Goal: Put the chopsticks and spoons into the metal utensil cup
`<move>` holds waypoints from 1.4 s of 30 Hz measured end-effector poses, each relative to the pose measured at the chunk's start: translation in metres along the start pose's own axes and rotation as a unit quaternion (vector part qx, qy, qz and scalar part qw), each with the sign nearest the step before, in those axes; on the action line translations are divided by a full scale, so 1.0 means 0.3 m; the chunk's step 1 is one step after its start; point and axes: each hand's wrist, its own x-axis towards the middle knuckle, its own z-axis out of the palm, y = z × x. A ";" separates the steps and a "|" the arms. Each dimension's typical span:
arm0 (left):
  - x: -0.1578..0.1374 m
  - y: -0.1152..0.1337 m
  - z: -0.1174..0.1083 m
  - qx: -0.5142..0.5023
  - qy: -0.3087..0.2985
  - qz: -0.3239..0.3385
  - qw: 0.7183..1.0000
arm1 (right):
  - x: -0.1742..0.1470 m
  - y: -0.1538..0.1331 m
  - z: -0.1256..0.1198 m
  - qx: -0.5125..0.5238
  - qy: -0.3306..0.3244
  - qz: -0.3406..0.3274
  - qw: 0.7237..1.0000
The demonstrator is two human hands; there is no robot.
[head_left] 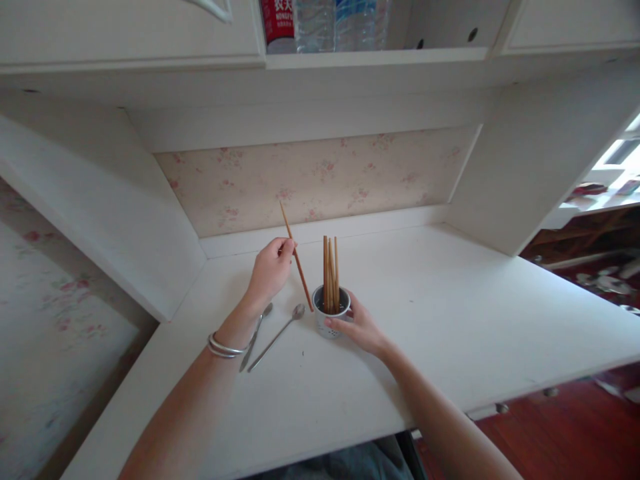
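Pinched in the left hand (273, 267): a slim brown wooden chopstick (303, 277)

Thumb and fingertips of that hand close together on the chopstick around its middle, clear of the tabletop. It slants, its thin, paler end up and away to the left, its thicker, darker end down just beside the left of a round, whitish cup (320, 319) with small holes in its wall; whether the two touch, I cannot tell. More brown wooden chopsticks (326, 273) stand nearly upright in the cup, bunched close. Around the cup's right side wraps the right hand (364, 327), clamped on it with the thumb across the front.

Left of the cup, on the smooth white tabletop (450, 313), lie a long-handled silver metal spoon (273, 343) and, beside it, a second slender silver utensil (255, 337) near the left wrist, which wears thin silver bangles (225, 349). Behind is a pale panel of pink-flowered wallpaper (310, 177); overhead, clear plastic bottles (314, 27) stand in a white cabinet
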 end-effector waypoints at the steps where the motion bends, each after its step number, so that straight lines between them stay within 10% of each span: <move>1: 0.001 0.012 0.012 -0.003 0.012 0.010 1.000 | 0.000 -0.002 0.000 0.001 -0.001 0.000 1.000; 14: 0.020 0.008 0.121 -0.044 0.089 -0.002 0.995 | -0.003 -0.029 0.003 -0.005 0.000 0.000 1.000; 33: -0.158 -0.062 0.235 -0.004 -0.071 0.003 0.997 | -0.007 -0.016 0.003 -0.021 0.013 -0.002 1.000; 42: -0.300 -0.104 0.234 -0.269 -0.159 -0.121 0.942 | -0.010 -0.035 0.000 0.020 -0.018 0.007 1.000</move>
